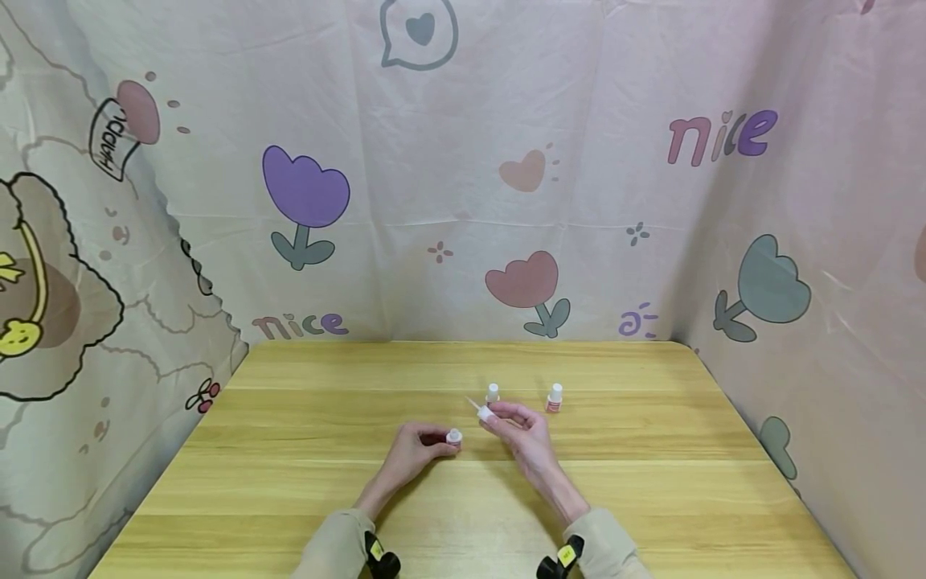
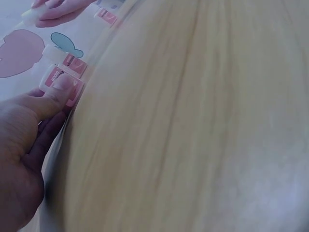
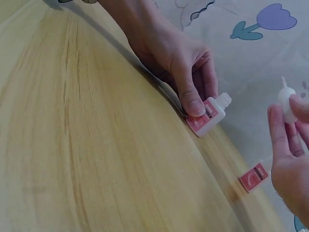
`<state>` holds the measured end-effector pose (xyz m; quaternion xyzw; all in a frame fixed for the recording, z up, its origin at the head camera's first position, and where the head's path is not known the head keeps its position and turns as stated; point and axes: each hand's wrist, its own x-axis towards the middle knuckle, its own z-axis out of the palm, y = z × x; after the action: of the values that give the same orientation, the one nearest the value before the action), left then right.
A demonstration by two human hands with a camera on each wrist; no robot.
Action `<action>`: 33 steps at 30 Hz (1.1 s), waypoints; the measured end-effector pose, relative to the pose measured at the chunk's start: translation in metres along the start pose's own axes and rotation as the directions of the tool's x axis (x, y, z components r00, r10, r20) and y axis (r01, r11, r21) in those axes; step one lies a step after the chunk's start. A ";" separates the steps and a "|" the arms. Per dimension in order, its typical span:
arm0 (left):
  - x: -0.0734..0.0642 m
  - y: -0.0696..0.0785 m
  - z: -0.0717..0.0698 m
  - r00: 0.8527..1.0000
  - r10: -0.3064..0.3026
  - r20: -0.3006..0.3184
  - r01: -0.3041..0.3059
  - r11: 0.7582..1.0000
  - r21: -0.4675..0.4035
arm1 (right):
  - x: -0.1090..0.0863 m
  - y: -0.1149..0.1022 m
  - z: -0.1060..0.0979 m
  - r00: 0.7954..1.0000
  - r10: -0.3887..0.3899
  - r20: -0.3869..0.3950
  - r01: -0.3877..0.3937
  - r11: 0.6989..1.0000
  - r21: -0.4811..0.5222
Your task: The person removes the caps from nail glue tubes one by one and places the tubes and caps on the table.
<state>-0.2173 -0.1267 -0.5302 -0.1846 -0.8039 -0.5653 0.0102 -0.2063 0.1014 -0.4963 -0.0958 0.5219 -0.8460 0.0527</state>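
My left hand [image 1: 414, 457] grips a small white bottle [image 3: 209, 116] with a pink label, standing on the table with its threaded neck uncapped. The left thumb presses on the label, as the left wrist view shows. Up and to the right of that bottle, my right hand [image 1: 530, 438] pinches a white cap [image 1: 485, 413] between thumb and fingers. A thin applicator stem [image 3: 284, 83] sticks out of the cap, pointing away from the palm. Just behind the right hand stands a capped bottle [image 1: 493, 392], its lower part hidden by the fingers.
Another capped bottle [image 1: 555, 397] with a pink label stands to the right of the right hand. The wooden table [image 1: 325, 402] meets a printed cloth backdrop [image 1: 434, 201] behind it, with more cloth hanging at both sides.
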 end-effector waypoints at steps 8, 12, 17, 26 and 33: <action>-0.001 -0.002 -0.002 0.999 0.031 -0.012 -0.032 0.999 -0.009 | 0.004 -0.001 0.000 0.992 0.109 0.057 -0.101 0.987 -0.125; -0.002 -0.003 -0.004 1.000 0.019 -0.015 -0.019 1.000 -0.017 | 0.005 -0.002 0.001 0.987 0.139 0.080 -0.123 0.977 -0.174; -0.002 -0.004 -0.006 1.000 0.003 -0.003 -0.003 1.000 -0.024 | 0.007 -0.002 0.000 0.984 0.123 0.132 -0.092 0.972 -0.218; -0.001 -0.005 -0.010 1.000 0.008 -0.020 -0.008 1.000 -0.001 | 0.008 0.000 -0.002 0.979 0.105 0.177 -0.065 0.974 -0.217; -0.004 0.002 -0.013 0.998 -0.042 -0.038 0.043 0.999 0.020 | 0.012 0.005 -0.002 0.982 0.121 0.144 -0.076 0.956 -0.283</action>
<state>-0.2159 -0.1387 -0.5248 -0.1567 -0.8130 -0.5605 0.0152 -0.2180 0.0985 -0.5001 -0.1436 0.6329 -0.7508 0.1228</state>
